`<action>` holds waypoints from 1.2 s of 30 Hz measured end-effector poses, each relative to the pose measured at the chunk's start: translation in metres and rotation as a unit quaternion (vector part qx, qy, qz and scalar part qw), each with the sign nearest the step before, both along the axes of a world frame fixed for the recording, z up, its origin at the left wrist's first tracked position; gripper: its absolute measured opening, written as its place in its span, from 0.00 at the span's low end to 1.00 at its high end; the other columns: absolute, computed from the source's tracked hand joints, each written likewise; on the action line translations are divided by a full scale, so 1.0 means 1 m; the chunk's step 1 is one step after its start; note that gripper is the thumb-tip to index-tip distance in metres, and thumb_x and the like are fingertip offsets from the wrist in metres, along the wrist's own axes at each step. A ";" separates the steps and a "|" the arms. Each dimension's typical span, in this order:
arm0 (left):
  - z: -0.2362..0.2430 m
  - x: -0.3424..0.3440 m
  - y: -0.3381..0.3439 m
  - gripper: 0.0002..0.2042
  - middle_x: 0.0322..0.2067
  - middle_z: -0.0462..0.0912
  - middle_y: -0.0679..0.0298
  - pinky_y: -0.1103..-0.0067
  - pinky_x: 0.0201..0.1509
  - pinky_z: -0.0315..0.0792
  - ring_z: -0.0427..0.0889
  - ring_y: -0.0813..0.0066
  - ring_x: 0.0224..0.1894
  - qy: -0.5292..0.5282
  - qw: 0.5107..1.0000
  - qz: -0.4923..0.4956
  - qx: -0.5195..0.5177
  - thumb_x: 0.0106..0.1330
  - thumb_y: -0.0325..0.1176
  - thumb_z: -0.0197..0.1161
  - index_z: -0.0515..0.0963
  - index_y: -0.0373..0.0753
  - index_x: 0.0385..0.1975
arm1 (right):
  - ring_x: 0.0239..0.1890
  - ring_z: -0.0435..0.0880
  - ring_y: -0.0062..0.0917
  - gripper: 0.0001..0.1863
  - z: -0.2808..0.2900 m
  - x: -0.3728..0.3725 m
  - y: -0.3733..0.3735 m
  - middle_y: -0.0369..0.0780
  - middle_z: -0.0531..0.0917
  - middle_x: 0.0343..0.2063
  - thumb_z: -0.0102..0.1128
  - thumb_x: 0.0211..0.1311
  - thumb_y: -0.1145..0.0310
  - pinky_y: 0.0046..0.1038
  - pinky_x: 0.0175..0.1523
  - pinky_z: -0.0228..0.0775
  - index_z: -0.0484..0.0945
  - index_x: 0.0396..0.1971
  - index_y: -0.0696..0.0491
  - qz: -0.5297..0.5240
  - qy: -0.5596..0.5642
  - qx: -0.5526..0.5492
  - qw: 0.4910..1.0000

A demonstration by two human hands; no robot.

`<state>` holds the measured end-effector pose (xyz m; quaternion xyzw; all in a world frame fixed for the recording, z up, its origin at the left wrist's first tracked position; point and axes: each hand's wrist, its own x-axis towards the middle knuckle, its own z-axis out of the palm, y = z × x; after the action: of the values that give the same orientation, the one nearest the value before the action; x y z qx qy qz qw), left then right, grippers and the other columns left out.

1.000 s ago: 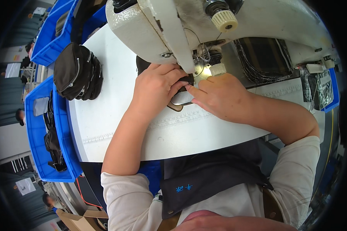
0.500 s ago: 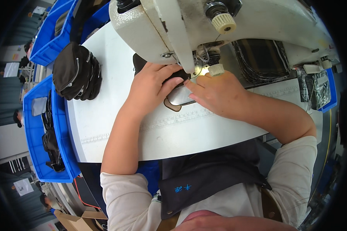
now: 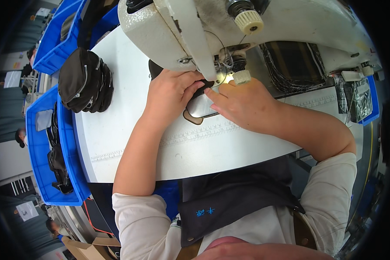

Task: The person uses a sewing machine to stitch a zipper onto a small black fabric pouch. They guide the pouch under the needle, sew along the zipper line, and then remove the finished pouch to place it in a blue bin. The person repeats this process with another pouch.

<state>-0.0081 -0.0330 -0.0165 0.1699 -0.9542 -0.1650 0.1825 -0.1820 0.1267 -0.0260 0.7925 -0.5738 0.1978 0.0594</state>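
A dark brown fabric piece (image 3: 206, 86) lies at the lit needle area of a white sewing machine (image 3: 160, 41). My left hand (image 3: 171, 93) covers much of it, its fingers bent and its thumb pinching close to the fabric's near edge. At the needle's right, my right hand (image 3: 243, 103) is curled, with a fingertip at the fabric's edge; the other fingers are partly hidden behind a cream tension knob (image 3: 242, 77). The metal sewing plate (image 3: 201, 107) shows between my hands, beside a small brown-edged tab (image 3: 193, 117).
A stack of dark zippered fabric pieces (image 3: 84, 82) stands on the left of the white table (image 3: 130, 112). Blue bins (image 3: 76, 173) line that side, one holding dark pieces. Under the machine arm lies a pile of dark panels (image 3: 292, 65). Clear-wrapped packets (image 3: 360, 102) sit at the right.
The sewing machine looks shifted slightly left and up in the picture. My left thumb has drawn slightly left, and the thread loop near the needle has changed shape.
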 end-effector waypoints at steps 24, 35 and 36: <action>-0.003 -0.001 0.001 0.09 0.43 0.90 0.67 0.70 0.50 0.81 0.85 0.63 0.49 -0.005 0.998 0.039 -0.044 0.67 0.37 0.72 0.90 0.47 0.45 | 0.28 0.87 0.32 0.16 -0.004 -0.002 -0.009 0.37 0.86 0.24 0.70 0.67 0.57 0.35 0.35 0.78 0.86 0.44 0.54 -0.032 0.005 -0.032 0.999; 0.016 0.011 0.008 0.14 0.43 0.88 0.64 0.66 0.46 0.80 0.86 0.58 0.46 -0.038 0.999 0.009 -0.005 0.56 0.37 0.79 0.85 0.41 0.39 | 0.36 0.85 0.34 0.15 -0.005 -0.005 -0.008 0.37 0.84 0.26 0.72 0.64 0.57 0.37 0.42 0.75 0.84 0.43 0.49 -0.042 -0.020 -0.015 0.999; 0.015 0.010 0.011 0.14 0.43 0.87 0.66 0.67 0.47 0.81 0.85 0.60 0.47 -0.042 0.999 0.017 -0.016 0.56 0.36 0.79 0.85 0.41 0.39 | 0.36 0.85 0.35 0.14 -0.005 -0.006 -0.008 0.37 0.84 0.26 0.72 0.64 0.57 0.37 0.42 0.75 0.84 0.42 0.49 -0.040 -0.024 -0.018 0.999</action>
<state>0.0021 -0.0218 -0.0013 0.1901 -0.9604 -0.1398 0.1480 -0.1876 0.1186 -0.0312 0.7625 -0.6029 0.2247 0.0680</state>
